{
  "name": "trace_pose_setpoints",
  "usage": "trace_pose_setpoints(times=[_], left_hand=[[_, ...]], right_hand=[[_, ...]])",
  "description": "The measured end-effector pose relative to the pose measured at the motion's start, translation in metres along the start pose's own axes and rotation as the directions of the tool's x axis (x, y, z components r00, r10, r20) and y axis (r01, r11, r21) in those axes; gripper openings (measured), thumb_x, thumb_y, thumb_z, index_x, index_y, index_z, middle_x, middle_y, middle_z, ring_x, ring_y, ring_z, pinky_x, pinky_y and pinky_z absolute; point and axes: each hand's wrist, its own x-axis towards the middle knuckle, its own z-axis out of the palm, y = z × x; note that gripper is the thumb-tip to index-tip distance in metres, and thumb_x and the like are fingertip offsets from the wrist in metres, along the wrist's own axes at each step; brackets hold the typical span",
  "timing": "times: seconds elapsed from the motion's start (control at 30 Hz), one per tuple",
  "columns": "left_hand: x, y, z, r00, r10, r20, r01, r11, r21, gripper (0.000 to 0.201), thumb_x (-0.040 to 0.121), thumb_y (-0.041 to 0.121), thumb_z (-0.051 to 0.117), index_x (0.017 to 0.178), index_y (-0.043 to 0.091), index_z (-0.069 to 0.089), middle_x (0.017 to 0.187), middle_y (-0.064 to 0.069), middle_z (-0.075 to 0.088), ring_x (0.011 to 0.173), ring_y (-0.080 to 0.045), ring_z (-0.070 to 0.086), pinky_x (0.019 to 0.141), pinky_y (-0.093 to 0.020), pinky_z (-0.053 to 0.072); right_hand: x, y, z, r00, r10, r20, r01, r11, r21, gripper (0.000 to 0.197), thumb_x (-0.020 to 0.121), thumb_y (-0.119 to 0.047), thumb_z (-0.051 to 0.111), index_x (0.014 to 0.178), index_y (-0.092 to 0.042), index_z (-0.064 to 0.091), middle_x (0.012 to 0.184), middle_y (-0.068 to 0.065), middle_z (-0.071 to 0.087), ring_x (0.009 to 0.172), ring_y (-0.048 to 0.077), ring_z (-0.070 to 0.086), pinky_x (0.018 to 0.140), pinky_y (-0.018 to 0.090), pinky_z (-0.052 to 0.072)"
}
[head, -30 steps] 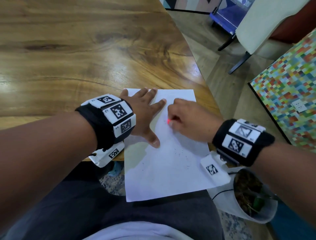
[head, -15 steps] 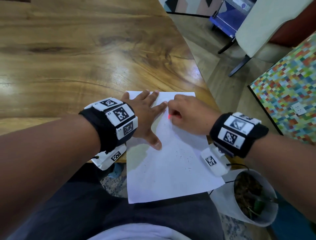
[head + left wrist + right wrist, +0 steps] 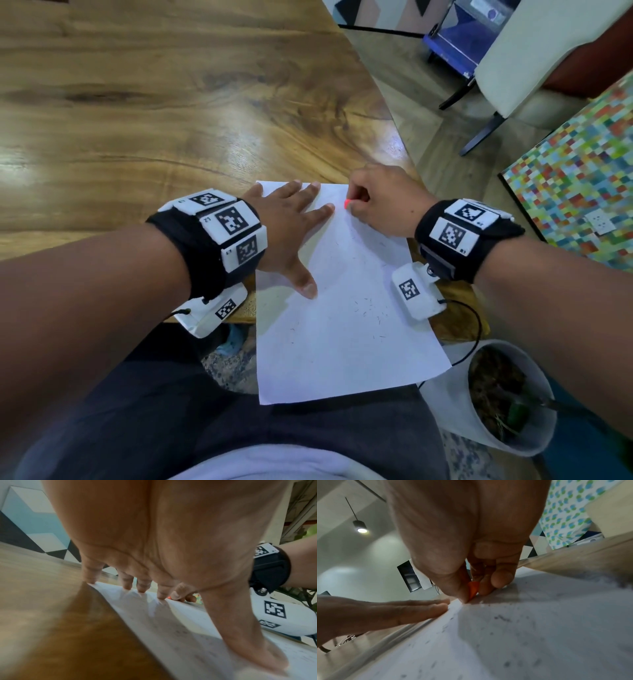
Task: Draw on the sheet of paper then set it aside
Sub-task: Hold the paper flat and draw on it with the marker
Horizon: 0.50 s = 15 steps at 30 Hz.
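A white sheet of paper [image 3: 346, 308] lies at the near right corner of the wooden table [image 3: 137, 120], its near half hanging over the edge above my lap. It carries small dark flecks. My left hand [image 3: 291, 226] lies flat on the sheet's upper left, fingers spread and straight [image 3: 142, 586]. My right hand [image 3: 376, 202] pinches a short orange crayon [image 3: 346, 204] between thumb and fingers near the sheet's far edge; in the right wrist view the crayon [image 3: 473, 589] has its tip on the paper [image 3: 522, 635]. Most of the crayon is hidden in the fingers.
The table's right edge [image 3: 394, 130] runs diagonally just beyond my right hand. A white pot with a plant [image 3: 507, 397] stands on the floor at my right. A multicoloured checkered panel [image 3: 575, 178] and a chair [image 3: 534, 54] stand further right.
My right hand with the crayon has moved away from me up the sheet, from the middle to near its far edge. The left hand has stayed flat on the paper.
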Motion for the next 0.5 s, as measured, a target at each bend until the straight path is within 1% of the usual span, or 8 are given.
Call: trace_pose_setpoints(times=[0.1, 0.17, 0.23, 0.27, 0.33, 0.4, 0.43, 0.5], left_hand=[[-0.007, -0.012, 0.003, 1.000, -0.024, 0.004, 0.024, 1.000, -0.001, 0.139, 0.060, 0.090, 0.065, 0.159, 0.035, -0.016, 0.167, 0.000, -0.026, 0.155, -0.022, -0.017, 0.124, -0.058, 0.010], [-0.010, -0.015, 0.005, 0.999, -0.035, 0.005, 0.035, 0.999, -0.014, 0.139, 0.060, 0.090, 0.065, 0.159, 0.036, -0.017, 0.166, 0.000, -0.027, 0.155, -0.022, -0.018, 0.124, -0.057, 0.009], [-0.010, -0.016, 0.007, 0.999, -0.038, -0.005, 0.038, 0.999, -0.020, 0.140, 0.059, 0.090, 0.065, 0.159, 0.036, -0.017, 0.167, 0.000, -0.027, 0.155, -0.023, -0.018, 0.124, -0.057, 0.008], [-0.010, -0.016, 0.007, 0.999, -0.039, -0.008, 0.038, 0.999, -0.020, 0.140, 0.059, 0.090, 0.065, 0.159, 0.036, -0.017, 0.167, -0.001, -0.027, 0.155, -0.023, -0.018, 0.124, -0.057, 0.009], [-0.008, -0.017, 0.009, 0.999, -0.036, -0.015, 0.036, 0.999, -0.017, 0.141, 0.058, 0.092, 0.064, 0.158, 0.036, -0.017, 0.167, -0.001, -0.026, 0.155, -0.023, -0.018, 0.123, -0.059, 0.010], [-0.007, -0.016, 0.010, 0.999, -0.034, -0.014, 0.034, 0.999, -0.006, 0.141, 0.056, 0.093, 0.063, 0.158, 0.038, -0.017, 0.167, -0.001, -0.026, 0.155, -0.024, -0.017, 0.122, -0.061, 0.012], [-0.007, -0.016, 0.009, 0.999, -0.036, -0.011, 0.036, 0.999, 0.002, 0.140, 0.056, 0.094, 0.062, 0.158, 0.039, -0.017, 0.167, -0.001, -0.026, 0.155, -0.024, -0.016, 0.121, -0.063, 0.013], [-0.008, -0.015, 0.008, 0.999, -0.039, -0.003, 0.039, 0.999, 0.015, 0.137, 0.057, 0.093, 0.062, 0.157, 0.041, -0.015, 0.167, -0.002, -0.026, 0.156, -0.025, -0.016, 0.119, -0.064, 0.014]], right_hand=[[-0.002, -0.003, 0.003, 0.999, 0.042, -0.017, -0.042, 0.999, -0.017, 0.010, 0.090, -0.027, 0.060, 0.087, -0.018, 0.063, 0.094, -0.006, 0.053, 0.088, 0.014, 0.052, 0.069, 0.023, 0.033], [-0.009, -0.010, 0.006, 0.999, 0.028, -0.026, -0.030, 0.998, -0.063, 0.008, 0.090, -0.027, 0.057, 0.087, -0.020, 0.061, 0.095, -0.007, 0.050, 0.088, 0.015, 0.051, 0.066, 0.024, 0.034], [-0.021, -0.023, 0.012, 0.997, -0.070, 0.008, 0.071, 0.995, -0.068, 0.008, 0.090, -0.025, 0.053, 0.085, -0.021, 0.058, 0.093, -0.006, 0.048, 0.086, 0.018, 0.052, 0.071, 0.031, 0.043], [-0.029, -0.030, 0.015, 0.990, -0.136, 0.042, 0.139, 0.988, -0.068, 0.008, 0.090, -0.024, 0.052, 0.084, -0.020, 0.056, 0.092, -0.005, 0.047, 0.083, 0.020, 0.051, 0.072, 0.035, 0.045], [-0.044, -0.040, 0.020, 0.962, -0.254, 0.102, 0.261, 0.963, -0.062, 0.009, 0.090, -0.023, 0.053, 0.082, -0.019, 0.054, 0.090, -0.004, 0.045, 0.077, 0.021, 0.050, 0.070, 0.037, 0.045], [-0.048, -0.041, 0.019, 0.944, -0.305, 0.129, 0.313, 0.948, -0.050, 0.008, 0.090, -0.022, 0.056, 0.084, -0.017, 0.058, 0.089, -0.005, 0.045, 0.076, 0.021, 0.050, 0.069, 0.037, 0.045], [-0.044, -0.039, 0.018, 0.944, -0.303, 0.131, 0.312, 0.949, -0.047, 0.007, 0.089, -0.022, 0.056, 0.085, -0.018, 0.059, 0.089, -0.005, 0.047, 0.078, 0.020, 0.051, 0.071, 0.036, 0.045], [-0.030, -0.030, 0.013, 0.965, -0.242, 0.101, 0.248, 0.968, -0.050, 0.006, 0.088, -0.022, 0.056, 0.087, -0.020, 0.061, 0.092, -0.005, 0.049, 0.085, 0.019, 0.053, 0.076, 0.035, 0.046]])
